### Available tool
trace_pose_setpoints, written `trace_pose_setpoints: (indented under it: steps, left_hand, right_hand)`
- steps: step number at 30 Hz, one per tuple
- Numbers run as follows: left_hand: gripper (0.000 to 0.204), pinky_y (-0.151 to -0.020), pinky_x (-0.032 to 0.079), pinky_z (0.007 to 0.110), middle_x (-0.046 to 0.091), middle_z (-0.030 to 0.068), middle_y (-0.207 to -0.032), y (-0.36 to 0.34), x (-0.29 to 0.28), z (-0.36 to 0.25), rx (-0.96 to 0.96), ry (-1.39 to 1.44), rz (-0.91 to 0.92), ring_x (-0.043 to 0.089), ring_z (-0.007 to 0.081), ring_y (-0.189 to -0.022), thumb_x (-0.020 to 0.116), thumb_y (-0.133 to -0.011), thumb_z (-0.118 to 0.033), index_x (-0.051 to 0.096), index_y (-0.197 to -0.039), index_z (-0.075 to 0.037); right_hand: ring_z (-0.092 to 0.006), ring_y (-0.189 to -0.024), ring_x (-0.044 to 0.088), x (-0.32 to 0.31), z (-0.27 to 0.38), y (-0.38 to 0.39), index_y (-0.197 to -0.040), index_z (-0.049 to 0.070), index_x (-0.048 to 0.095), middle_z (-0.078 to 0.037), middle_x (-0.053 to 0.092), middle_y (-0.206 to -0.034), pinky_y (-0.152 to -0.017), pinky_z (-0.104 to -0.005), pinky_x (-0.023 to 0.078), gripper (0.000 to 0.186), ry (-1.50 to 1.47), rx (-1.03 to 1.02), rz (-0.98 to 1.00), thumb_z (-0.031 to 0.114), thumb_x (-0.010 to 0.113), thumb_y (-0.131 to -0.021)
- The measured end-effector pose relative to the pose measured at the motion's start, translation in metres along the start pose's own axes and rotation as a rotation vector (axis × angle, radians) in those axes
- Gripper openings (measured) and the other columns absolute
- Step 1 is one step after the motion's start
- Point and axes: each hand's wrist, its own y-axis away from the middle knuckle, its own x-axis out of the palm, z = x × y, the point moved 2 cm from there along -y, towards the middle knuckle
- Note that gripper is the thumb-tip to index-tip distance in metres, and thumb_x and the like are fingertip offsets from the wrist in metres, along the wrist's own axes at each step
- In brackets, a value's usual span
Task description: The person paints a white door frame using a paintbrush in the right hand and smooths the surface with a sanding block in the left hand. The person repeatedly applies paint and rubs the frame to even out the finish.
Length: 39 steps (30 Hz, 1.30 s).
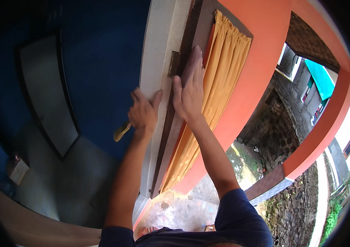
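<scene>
My left hand [143, 112] grips a paintbrush whose wooden handle [121, 131] sticks out below the fist; its bristles are hidden against the white door frame [158, 53]. My right hand [190, 92] lies flat, fingers together and pointing up, on the brown door edge [171, 119] beside a dark hinge plate [173, 64]. Yellow curtain [220, 82] hangs just right of that hand.
A blue wall [101, 61] with a dark-framed panel [47, 90] fills the left. An orange wall [261, 70] and arch stand to the right, with a stone wall [274, 136], concrete ground [183, 210] and buildings beyond. A small box [18, 169] sits low left.
</scene>
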Motion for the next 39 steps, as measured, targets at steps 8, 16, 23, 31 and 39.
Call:
trace_pose_setpoints:
  steps: [8, 16, 23, 31, 39]
  left_hand:
    - [0.071, -0.070, 0.059, 0.054, 0.064, 0.0249, -0.114, 0.001, 0.003, -0.006, 0.011, -0.052, 0.013, 0.071, 0.0473, -0.085, 0.052, -0.100, -0.064, 0.048, -0.123, 0.004]
    - [0.071, -0.070, 0.059, 0.054, 0.065, 0.0252, -0.111, 0.001, 0.002, -0.004, 0.001, 0.002, -0.018, 0.071, 0.0476, -0.083, 0.052, -0.100, -0.064, 0.047, -0.123, 0.003]
    - [0.072, -0.068, 0.059, 0.054, 0.067, 0.0237, -0.105, -0.003, 0.006, 0.001, 0.034, -0.073, 0.000, 0.071, 0.0463, -0.080, 0.055, -0.097, -0.066, 0.048, -0.119, 0.002]
    - [0.069, -0.060, 0.059, 0.050, 0.068, 0.0225, -0.098, -0.002, 0.010, 0.003, 0.061, -0.045, -0.061, 0.072, 0.0437, -0.073, 0.059, -0.094, -0.068, 0.050, -0.107, -0.001]
    - [0.070, -0.058, 0.060, 0.049, 0.068, 0.0219, -0.092, -0.005, 0.003, 0.005, 0.042, -0.046, -0.030, 0.072, 0.0427, -0.073, 0.058, -0.094, -0.069, 0.050, -0.105, 0.000]
  right_hand:
    - [-0.0379, -0.156, 0.022, -0.018, -0.016, -0.129, -0.162, -0.005, 0.020, -0.023, 0.027, -0.167, -0.127, -0.0540, 0.015, 0.068, 0.359, -0.004, -0.195, 0.022, 0.045, -0.105]
    - [-0.0469, -0.152, 0.028, 0.000, -0.020, -0.041, -0.161, -0.005, 0.025, -0.025, 0.028, -0.166, -0.124, -0.0618, 0.014, 0.065, 0.190, -0.076, -0.076, 0.022, 0.045, -0.105]
    - [-0.0325, -0.153, 0.034, -0.032, -0.012, -0.134, -0.155, -0.002, 0.040, -0.019, 0.040, -0.162, -0.126, -0.0561, 0.020, 0.062, 0.438, -0.257, -0.080, 0.018, 0.053, -0.098]
    - [-0.0252, -0.137, 0.055, -0.069, -0.015, -0.148, -0.133, 0.014, 0.069, -0.002, 0.068, -0.137, -0.124, -0.0533, 0.030, 0.049, 0.685, -0.647, 0.195, 0.005, 0.064, -0.085]
    - [-0.0215, -0.135, 0.057, -0.077, -0.010, -0.135, -0.133, 0.012, 0.068, 0.000, 0.067, -0.138, -0.128, -0.0486, 0.027, 0.046, 0.793, -0.828, 0.413, 0.008, 0.064, -0.088]
